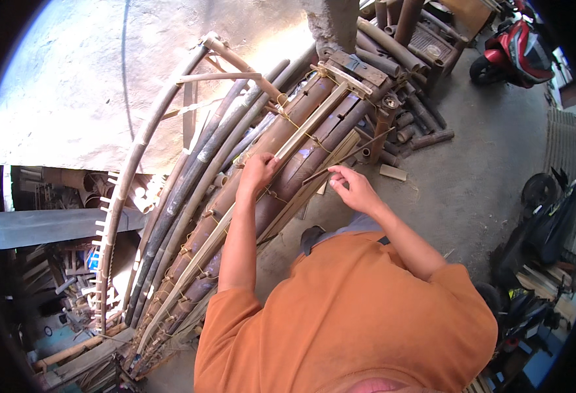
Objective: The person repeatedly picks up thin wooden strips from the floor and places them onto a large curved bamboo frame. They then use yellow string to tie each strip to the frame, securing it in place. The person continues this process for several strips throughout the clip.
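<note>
Two long rows of thick brown bamboo tubes (pixel 311 157) lie bound with yellow cord in front of me. A pale bamboo slat (pixel 314 123) runs lengthwise between them. My left hand (pixel 259 173) is closed at the slat, its fingertips pressed on it about midway along. Over the nearer tubes, my right hand (pixel 354 191) pinches a thin dark stick (pixel 316 175) between thumb and fingers. The stick slants up and to the right, beside the tubes. A wooden end block (pixel 360 65) sits across the far end, with cord around it.
A curved bamboo frame (pixel 145 134) with pegs stands left of the tubes. Cut bamboo pieces (pixel 425 108) are heaped at the far right, near a red motorbike (pixel 520 56). More motorbikes (pixel 543 229) stand at right on the concrete floor (pixel 455 177). A grey beam (pixel 58 228) crosses the left side.
</note>
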Demonstrator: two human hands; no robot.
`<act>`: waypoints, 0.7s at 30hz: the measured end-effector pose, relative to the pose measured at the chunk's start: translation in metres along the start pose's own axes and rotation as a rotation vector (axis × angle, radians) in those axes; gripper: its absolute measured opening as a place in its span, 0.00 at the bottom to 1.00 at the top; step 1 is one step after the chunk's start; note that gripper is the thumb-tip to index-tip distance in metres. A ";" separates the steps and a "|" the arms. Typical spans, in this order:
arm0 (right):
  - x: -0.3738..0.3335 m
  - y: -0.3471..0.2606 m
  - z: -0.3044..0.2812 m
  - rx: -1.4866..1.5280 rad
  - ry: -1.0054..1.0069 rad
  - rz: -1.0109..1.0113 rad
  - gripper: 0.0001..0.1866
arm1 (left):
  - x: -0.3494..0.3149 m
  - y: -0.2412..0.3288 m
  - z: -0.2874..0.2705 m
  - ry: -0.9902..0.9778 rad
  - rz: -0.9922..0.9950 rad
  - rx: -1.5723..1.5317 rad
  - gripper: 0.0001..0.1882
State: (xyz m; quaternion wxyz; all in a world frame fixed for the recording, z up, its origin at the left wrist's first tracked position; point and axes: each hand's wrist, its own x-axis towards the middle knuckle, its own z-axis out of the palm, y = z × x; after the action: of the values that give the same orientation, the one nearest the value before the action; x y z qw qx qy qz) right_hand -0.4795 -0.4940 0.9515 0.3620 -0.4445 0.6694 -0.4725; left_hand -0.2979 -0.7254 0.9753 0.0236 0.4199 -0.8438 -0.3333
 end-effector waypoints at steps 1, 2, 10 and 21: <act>0.013 0.001 -0.004 0.007 -0.063 0.014 0.20 | 0.001 0.007 0.000 -0.005 -0.002 -0.006 0.13; 0.026 0.012 -0.001 0.080 -0.119 0.087 0.19 | 0.011 0.001 0.011 0.045 0.043 -0.006 0.13; 0.099 -0.014 0.000 1.378 0.569 0.535 0.12 | 0.048 0.060 0.054 0.241 -0.024 -0.041 0.13; 0.184 -0.143 0.048 0.095 -0.541 -0.551 0.24 | 0.053 0.049 0.092 0.516 0.150 0.087 0.12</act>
State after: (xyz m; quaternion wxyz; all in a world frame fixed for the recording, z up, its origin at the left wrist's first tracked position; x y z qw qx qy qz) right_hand -0.4628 -0.7035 1.0623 0.4051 -0.6989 0.3825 -0.4485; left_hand -0.3954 -0.6929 0.9195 0.2444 0.4277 -0.8522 -0.1761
